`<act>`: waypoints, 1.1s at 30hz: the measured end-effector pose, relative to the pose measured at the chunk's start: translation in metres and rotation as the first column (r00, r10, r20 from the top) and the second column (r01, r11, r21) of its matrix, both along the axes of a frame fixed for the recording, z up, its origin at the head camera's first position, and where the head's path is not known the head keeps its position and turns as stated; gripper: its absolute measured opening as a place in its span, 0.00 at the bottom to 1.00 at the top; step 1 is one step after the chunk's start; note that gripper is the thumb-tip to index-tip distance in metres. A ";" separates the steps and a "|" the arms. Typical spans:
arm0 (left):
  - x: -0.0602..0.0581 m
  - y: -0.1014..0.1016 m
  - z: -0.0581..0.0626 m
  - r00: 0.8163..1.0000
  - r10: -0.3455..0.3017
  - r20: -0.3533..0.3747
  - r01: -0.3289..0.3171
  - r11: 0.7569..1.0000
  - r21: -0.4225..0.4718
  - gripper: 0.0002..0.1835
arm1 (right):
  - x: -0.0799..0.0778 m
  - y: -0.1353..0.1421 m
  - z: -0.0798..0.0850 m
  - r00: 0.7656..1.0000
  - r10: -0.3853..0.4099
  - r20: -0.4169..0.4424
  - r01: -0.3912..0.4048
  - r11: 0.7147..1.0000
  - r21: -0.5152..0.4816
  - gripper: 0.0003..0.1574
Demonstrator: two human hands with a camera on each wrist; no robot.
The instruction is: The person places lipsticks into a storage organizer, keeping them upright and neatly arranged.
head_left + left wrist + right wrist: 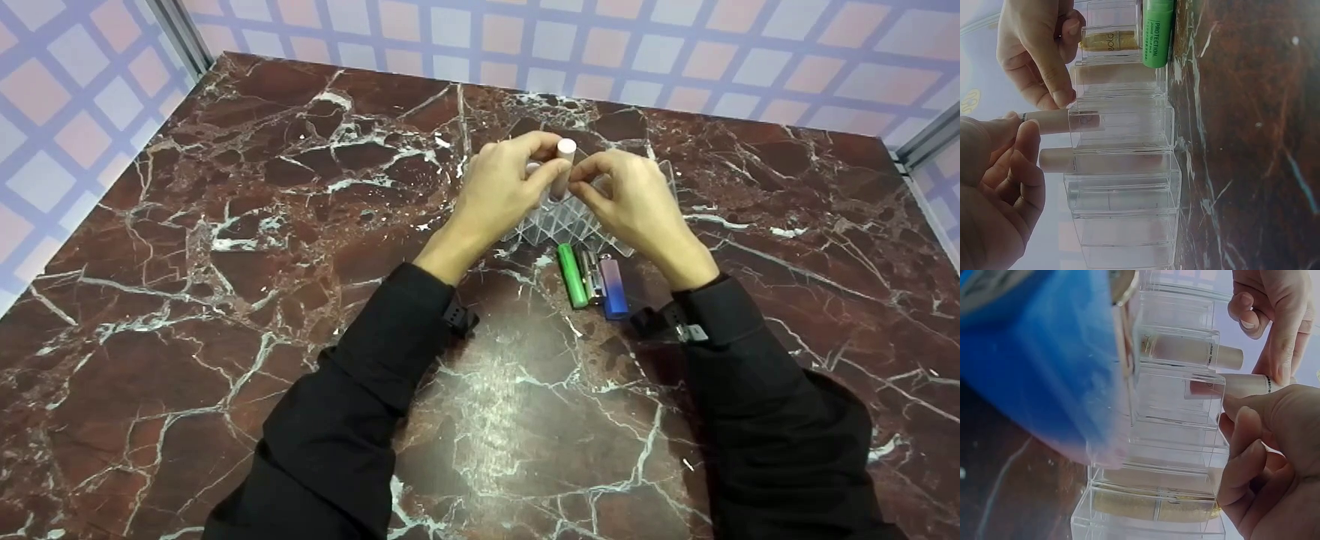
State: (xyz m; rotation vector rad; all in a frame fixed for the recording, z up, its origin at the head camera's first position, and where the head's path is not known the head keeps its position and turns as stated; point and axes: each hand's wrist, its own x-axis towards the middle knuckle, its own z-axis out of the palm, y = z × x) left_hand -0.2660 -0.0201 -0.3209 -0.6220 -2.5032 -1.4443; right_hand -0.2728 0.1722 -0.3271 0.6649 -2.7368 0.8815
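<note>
My left hand (499,180) pinches a pale pink lip gloss tube (565,150) between thumb and fingers. The tube is upright, and in the left wrist view its lower end reaches into a compartment of a clear acrylic organizer (555,229). My right hand (645,199) hovers beside it, fingers loosely bent, its fingertips close to the organizer's top edge and the tube. A second lip gloss (1057,160) stands in the neighbouring compartment. Farther along the organizer sits a gold tube (1109,40).
In front of the organizer stand a green lip balm (572,277), a shiny metallic tube (592,277) and a purple-blue lipstick (614,292), side by side. Beneath everything is a dark red marbled table (262,352); checked walls (600,45) rise behind it.
</note>
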 end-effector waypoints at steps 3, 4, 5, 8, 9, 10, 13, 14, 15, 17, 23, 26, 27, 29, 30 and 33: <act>0.000 0.000 -0.001 1.000 -0.009 0.016 0.009 1.000 0.007 0.14 | 0.000 0.000 -0.001 1.000 -0.005 0.010 0.005 1.000 -0.004 0.07; 0.000 0.000 -0.001 1.000 -0.013 0.019 0.013 1.000 0.007 0.13 | 0.000 0.000 -0.001 1.000 -0.006 0.011 0.006 1.000 -0.004 0.07; 0.000 0.000 -0.001 1.000 -0.016 0.023 0.016 1.000 0.008 0.13 | 0.000 0.000 -0.001 1.000 -0.007 0.014 0.007 1.000 -0.004 0.07; 0.000 0.001 -0.003 0.999 -0.021 0.028 0.021 1.000 0.001 0.12 | 0.000 0.001 -0.001 1.000 -0.005 0.015 0.005 1.000 -0.004 0.07; -0.001 0.001 -0.003 1.000 -0.019 0.024 0.019 1.000 -0.007 0.12 | 0.000 0.001 -0.001 1.000 -0.004 0.014 0.004 1.000 -0.002 0.08; -0.001 0.001 -0.003 1.000 -0.015 0.018 0.015 1.000 -0.018 0.12 | 0.001 0.002 0.000 1.000 0.000 0.014 0.000 1.000 0.000 0.08; -0.001 0.000 -0.004 1.000 0.005 -0.006 -0.005 0.997 -0.073 0.12 | 0.002 0.004 0.003 1.000 0.013 0.026 -0.013 1.000 0.014 0.08; -0.001 0.000 -0.004 1.000 0.012 -0.021 -0.014 0.996 -0.093 0.13 | 0.002 0.006 0.003 0.999 0.020 0.037 -0.021 1.000 0.021 0.09; -0.001 0.000 -0.005 0.999 0.019 -0.031 -0.023 0.993 -0.113 0.13 | 0.003 0.007 0.004 0.999 0.027 0.047 -0.028 0.999 0.031 0.09; -0.001 0.000 -0.005 0.998 0.028 -0.052 -0.035 0.989 -0.143 0.13 | 0.004 0.010 0.006 0.997 0.041 0.061 -0.045 0.997 0.056 0.09; 0.000 0.001 -0.006 0.998 0.033 -0.059 -0.043 0.984 -0.175 0.13 | 0.006 0.019 0.008 0.997 0.052 0.058 -0.060 0.987 0.147 0.11; 0.000 0.002 -0.005 0.999 0.031 -0.041 -0.039 0.982 -0.185 0.13 | 0.007 0.022 0.009 0.997 0.061 0.039 -0.067 0.983 0.170 0.11; 0.000 0.002 -0.005 0.999 0.032 -0.035 -0.038 0.981 -0.190 0.13 | 0.007 0.023 0.008 0.997 0.068 0.031 -0.072 0.982 0.172 0.10; 0.000 0.002 -0.005 0.999 0.032 -0.042 -0.040 0.978 -0.205 0.13 | 0.007 0.023 0.008 0.997 0.081 0.019 -0.083 0.981 0.175 0.10; -0.001 0.002 -0.005 0.999 0.033 -0.041 -0.041 0.976 -0.214 0.13 | 0.008 0.024 0.008 0.996 0.085 0.017 -0.086 0.980 0.177 0.09; -0.001 0.003 -0.006 0.998 0.038 -0.053 -0.050 0.968 -0.244 0.14 | 0.007 0.024 0.007 0.996 0.093 0.016 -0.094 0.978 0.184 0.09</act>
